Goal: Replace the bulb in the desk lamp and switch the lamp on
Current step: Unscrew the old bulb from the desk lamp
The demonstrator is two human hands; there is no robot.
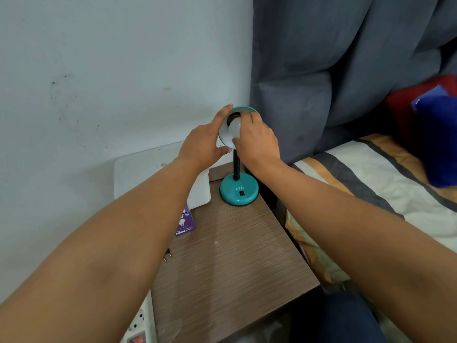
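A teal desk lamp stands at the far end of a brown bedside table (230,263), its round base (238,191) carrying a black switch. Its shade (225,137) is tipped toward me, white inside. A white bulb (233,126) sits in the shade's socket. My left hand (202,142) grips the left rim of the shade. My right hand (257,139) has its fingers and thumb closed around the bulb. A purple bulb box (185,222) lies on the table's left edge, partly hidden by my left forearm.
A white container (199,191) stands left of the lamp base. A black plug (168,254) lies at the table's left edge, and a white power strip (138,325) sits on the floor below. A bed (371,184) with a striped cover adjoins on the right.
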